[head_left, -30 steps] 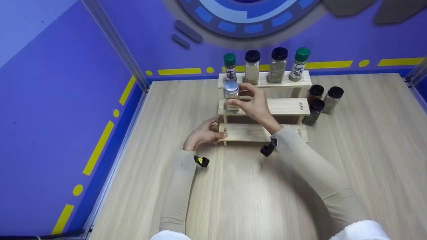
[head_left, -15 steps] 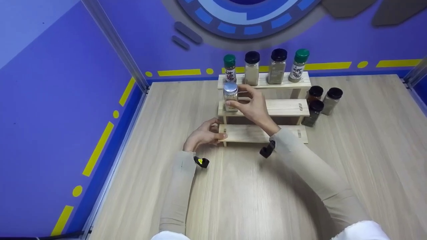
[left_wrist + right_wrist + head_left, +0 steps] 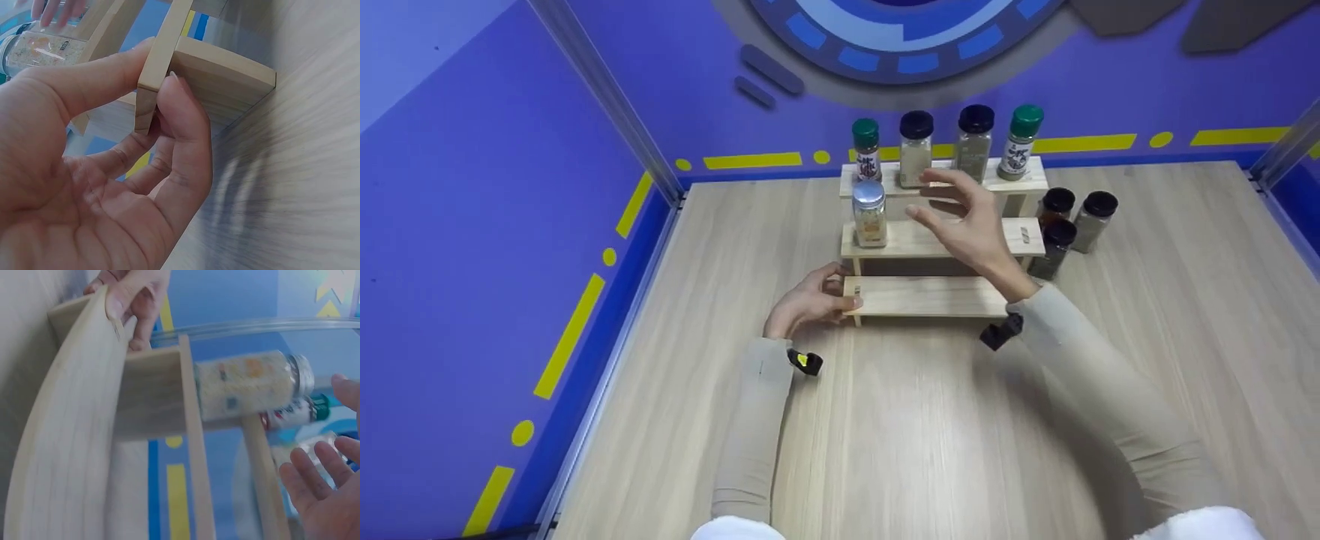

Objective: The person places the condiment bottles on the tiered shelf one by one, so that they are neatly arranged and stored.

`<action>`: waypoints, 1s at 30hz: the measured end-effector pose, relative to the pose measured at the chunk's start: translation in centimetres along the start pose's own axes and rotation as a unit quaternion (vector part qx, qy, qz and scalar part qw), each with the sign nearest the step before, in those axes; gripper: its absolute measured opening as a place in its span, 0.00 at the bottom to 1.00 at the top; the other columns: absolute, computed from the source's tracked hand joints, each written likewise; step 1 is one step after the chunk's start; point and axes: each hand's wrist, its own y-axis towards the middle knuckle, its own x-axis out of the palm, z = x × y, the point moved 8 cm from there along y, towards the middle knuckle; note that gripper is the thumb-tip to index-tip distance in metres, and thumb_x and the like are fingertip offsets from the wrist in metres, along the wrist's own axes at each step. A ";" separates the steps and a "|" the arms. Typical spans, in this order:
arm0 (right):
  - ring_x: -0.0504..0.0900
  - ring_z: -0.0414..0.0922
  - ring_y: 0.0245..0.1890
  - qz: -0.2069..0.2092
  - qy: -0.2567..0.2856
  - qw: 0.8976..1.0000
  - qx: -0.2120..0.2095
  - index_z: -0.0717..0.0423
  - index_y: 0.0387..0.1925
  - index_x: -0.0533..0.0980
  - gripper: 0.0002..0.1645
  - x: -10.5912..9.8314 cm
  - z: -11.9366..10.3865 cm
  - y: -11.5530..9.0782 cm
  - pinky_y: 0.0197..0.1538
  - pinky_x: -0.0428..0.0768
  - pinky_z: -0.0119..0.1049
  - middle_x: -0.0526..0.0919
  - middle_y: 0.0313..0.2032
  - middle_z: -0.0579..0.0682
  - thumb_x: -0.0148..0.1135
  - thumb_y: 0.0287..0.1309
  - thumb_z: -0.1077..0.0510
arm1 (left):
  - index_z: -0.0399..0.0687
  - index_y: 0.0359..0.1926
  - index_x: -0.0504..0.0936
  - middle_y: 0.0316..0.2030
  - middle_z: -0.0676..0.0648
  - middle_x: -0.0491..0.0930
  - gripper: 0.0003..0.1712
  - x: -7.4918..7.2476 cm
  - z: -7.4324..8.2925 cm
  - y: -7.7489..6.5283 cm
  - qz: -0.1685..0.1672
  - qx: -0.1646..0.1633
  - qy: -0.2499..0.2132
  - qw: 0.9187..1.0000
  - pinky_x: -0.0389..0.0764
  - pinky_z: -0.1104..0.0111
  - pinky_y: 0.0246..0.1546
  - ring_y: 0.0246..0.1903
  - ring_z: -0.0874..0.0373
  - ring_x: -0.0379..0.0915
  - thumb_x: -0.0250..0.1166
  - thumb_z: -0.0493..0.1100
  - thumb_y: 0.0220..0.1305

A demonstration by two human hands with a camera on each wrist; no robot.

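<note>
A stepped wooden spice rack [image 3: 934,295] with three shelves stands against the back wall. My left hand [image 3: 808,298] pinches the left end of its lowest shelf between thumb and fingers; the left wrist view shows the thumb [image 3: 104,84] on top and a curled finger [image 3: 188,129] underneath. A glass spice jar [image 3: 871,219] with a silver lid and pale contents stands upright at the left of the middle shelf. Just right of that jar, apart from it, my right hand [image 3: 971,225] hovers over the middle shelf, fingers spread and holding nothing.
On the top shelf, from left, are a green-capped jar [image 3: 867,150], two black-capped jars [image 3: 916,150], [image 3: 975,142] and another green-capped jar [image 3: 1020,142]. Three black-capped jars [image 3: 1093,221] stand on the table right of the rack. Blue panels wall the back and left.
My right hand has let go of the silver-lidded spice jar and moved right, leaving it on the middle shelf. My left hand keeps its grip on the lowest shelf.
</note>
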 end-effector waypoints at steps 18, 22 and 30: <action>0.86 0.51 0.56 0.160 -0.070 0.984 -0.029 0.73 0.61 0.78 0.25 -13.9 -1.0 -5.8 0.64 0.84 0.38 0.84 0.57 0.70 0.71 0.63 0.73 | 0.43 0.66 0.72 0.50 0.40 0.84 0.31 0.1 0.0 0.1 -0.003 -0.011 -0.003 1.000 0.91 0.61 0.38 0.37 0.54 0.84 0.75 0.32 0.65; 0.87 0.43 0.54 0.184 -0.092 0.979 -0.002 0.66 0.60 0.82 0.24 -16.3 0.0 -6.6 0.62 0.84 0.33 0.87 0.55 0.63 0.73 0.62 0.70 | 0.43 0.64 0.72 0.47 0.43 0.84 0.30 0.1 0.0 0.1 -0.003 -0.014 -0.011 1.000 0.90 0.64 0.35 0.35 0.55 0.83 0.75 0.32 0.65; 0.87 0.42 0.54 0.166 -0.104 0.979 0.055 0.64 0.61 0.81 0.28 -19.3 5.5 -7.1 0.62 0.84 0.30 0.86 0.57 0.62 0.76 0.59 0.70 | 0.43 0.63 0.73 0.50 0.38 0.85 0.29 -0.1 0.0 0.1 -0.002 -0.009 -0.009 1.000 0.91 0.62 0.36 0.34 0.54 0.83 0.75 0.32 0.65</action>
